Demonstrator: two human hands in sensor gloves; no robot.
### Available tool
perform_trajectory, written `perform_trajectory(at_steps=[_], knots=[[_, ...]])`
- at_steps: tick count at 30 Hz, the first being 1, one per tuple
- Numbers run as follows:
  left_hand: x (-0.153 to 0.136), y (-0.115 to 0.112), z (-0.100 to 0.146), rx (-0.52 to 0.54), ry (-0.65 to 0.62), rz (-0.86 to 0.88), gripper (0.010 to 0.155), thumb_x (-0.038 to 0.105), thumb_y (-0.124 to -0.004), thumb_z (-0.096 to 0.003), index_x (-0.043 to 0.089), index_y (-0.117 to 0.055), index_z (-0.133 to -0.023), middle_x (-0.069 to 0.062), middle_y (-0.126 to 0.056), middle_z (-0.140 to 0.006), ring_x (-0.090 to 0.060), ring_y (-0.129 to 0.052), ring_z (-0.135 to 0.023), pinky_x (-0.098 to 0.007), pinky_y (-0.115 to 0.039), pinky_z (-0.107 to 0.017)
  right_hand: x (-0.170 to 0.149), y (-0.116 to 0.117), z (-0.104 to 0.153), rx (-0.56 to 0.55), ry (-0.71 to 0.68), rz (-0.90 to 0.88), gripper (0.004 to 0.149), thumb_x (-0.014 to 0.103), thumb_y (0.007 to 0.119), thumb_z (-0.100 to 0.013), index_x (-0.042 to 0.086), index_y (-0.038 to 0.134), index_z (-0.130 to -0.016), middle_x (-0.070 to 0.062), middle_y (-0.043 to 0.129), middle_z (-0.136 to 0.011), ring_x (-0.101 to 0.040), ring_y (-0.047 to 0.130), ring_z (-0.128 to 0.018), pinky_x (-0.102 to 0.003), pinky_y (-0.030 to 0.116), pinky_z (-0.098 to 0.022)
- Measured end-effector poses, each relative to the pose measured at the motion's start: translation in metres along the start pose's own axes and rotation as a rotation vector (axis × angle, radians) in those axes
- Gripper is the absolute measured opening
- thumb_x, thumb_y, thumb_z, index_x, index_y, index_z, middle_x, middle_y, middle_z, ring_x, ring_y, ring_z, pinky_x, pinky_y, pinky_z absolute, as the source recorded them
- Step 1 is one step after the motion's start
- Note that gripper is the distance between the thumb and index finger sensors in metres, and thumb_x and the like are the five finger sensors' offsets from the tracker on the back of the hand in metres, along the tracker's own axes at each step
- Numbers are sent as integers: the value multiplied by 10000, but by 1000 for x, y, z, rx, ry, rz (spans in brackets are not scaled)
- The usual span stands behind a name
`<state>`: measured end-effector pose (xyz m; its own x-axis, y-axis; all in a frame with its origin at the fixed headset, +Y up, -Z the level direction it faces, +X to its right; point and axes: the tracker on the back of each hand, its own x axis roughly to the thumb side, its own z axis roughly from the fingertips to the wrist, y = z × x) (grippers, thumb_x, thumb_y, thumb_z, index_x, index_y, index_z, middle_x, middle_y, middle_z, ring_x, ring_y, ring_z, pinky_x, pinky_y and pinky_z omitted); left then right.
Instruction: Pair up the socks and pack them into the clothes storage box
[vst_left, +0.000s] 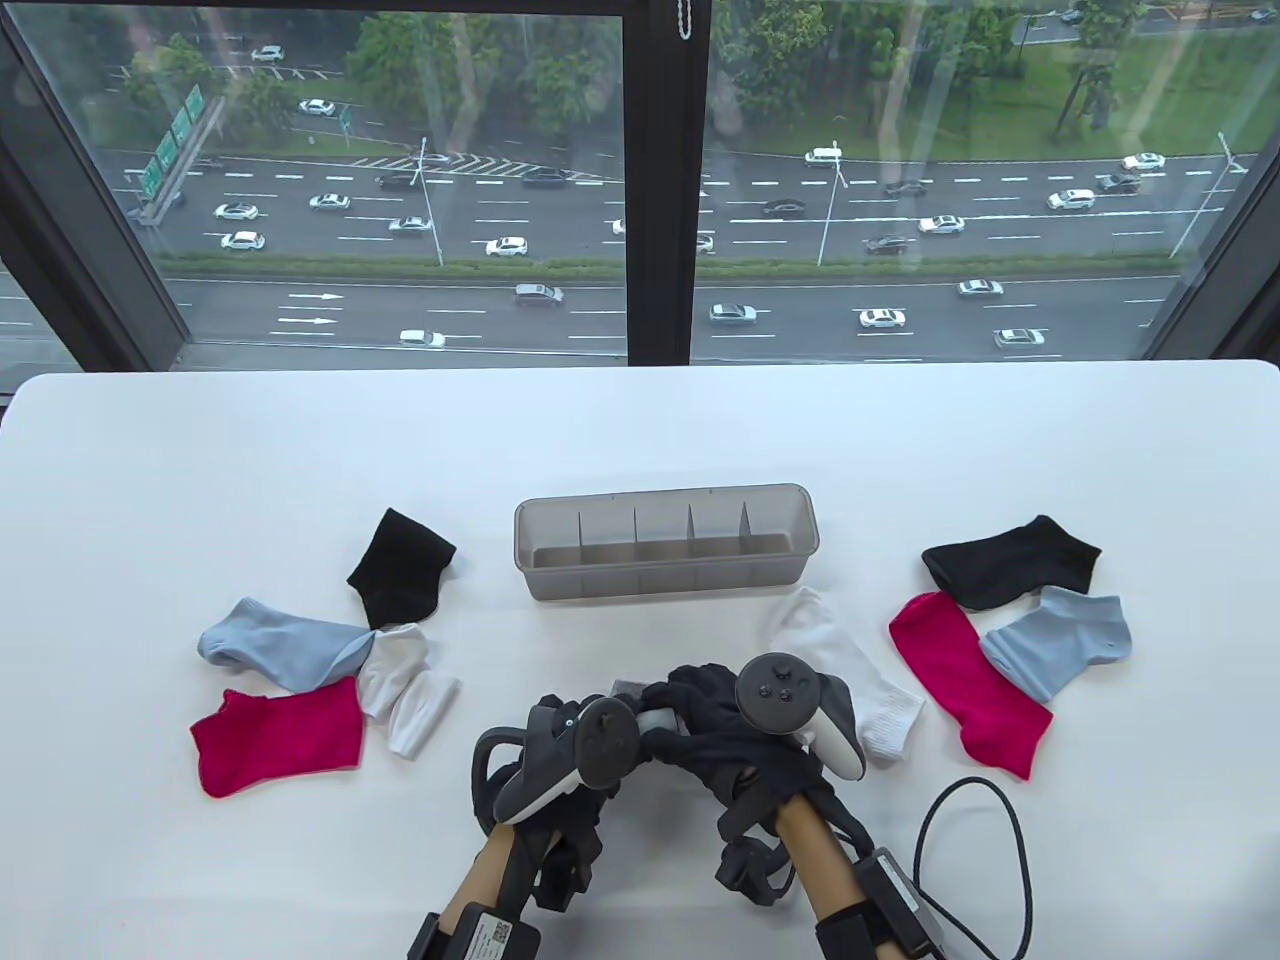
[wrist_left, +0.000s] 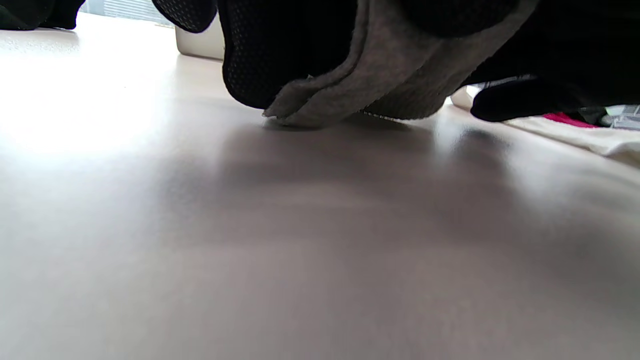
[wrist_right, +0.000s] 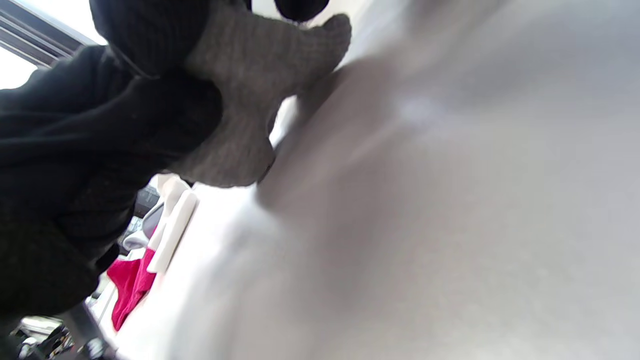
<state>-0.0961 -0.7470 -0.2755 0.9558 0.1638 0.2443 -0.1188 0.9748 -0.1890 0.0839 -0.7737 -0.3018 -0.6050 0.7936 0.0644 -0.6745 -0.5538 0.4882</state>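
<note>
Grey sock (wrist_left: 380, 75) is pinched in the grip of both left hand (vst_left: 570, 745) and right hand (vst_left: 730, 740).

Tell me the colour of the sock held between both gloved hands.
Grey sock, clearest in the left wrist view.

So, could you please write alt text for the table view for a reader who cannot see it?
Two gloved hands, left hand and right hand, together hold a grey sock above a white table, in front of an empty divided storage box. Black, blue, pink and white socks lie loose on both sides.
</note>
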Motion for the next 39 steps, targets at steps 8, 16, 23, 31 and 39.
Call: perform_trajectory(at_steps=[8, 16, 23, 31, 39], knots=[[0, 2, 2, 97, 34, -47, 669, 539, -729, -451, 298, -434, -1002, -45, -682, -997, -265, -816, -896, -566, -546, -817, -2, 2, -3, 42, 6, -60, 500, 481, 609, -564, 137, 695, -916, -140, 404, -1163, -373, 143, -1101, -595, 133, -811], [-1, 1, 3, 72, 8, -68, 550, 533, -601, -493, 217, -624, -943, -30, -836, -877, -259, -926, -795, -551, -624, -781, 5, 2, -4, -4, -38, 4, 532, 489, 686, -535, 196, 644, -978, -120, 403, -1175, -368, 166, -1109, -598, 152, -818], [-3, 3, 5, 119, 38, -65, 674, 566, -717, -432, 288, -455, -988, -34, -714, -964, -258, -848, -868, -559, -577, -804, 3, 4, -4, 39, -19, -54, 510, 486, 636, -552, 131, 697, -913, -134, 419, -1161, -374, 165, -1103, -600, 151, -813], [4, 4, 4, 76, -21, -48, 534, 526, -633, -489, 224, -648, -930, -29, -872, -856, -257, -953, -775, -553, -630, -780, 2, -2, 1, -50, -53, -15, 543, 486, 738, -515, 250, 644, -995, -108, 432, -1176, -384, 218, -1110, -609, 190, -818], [4, 7, 5, 146, 55, -118, 748, 612, -736, -404, 265, -430, -992, -34, -705, -961, -258, -839, -876, -562, -569, -809, -1, 1, 1, -8, -15, -96, 509, 493, 658, -568, 123, 714, -912, -129, 468, -1147, -380, 213, -1107, -611, 184, -816]])
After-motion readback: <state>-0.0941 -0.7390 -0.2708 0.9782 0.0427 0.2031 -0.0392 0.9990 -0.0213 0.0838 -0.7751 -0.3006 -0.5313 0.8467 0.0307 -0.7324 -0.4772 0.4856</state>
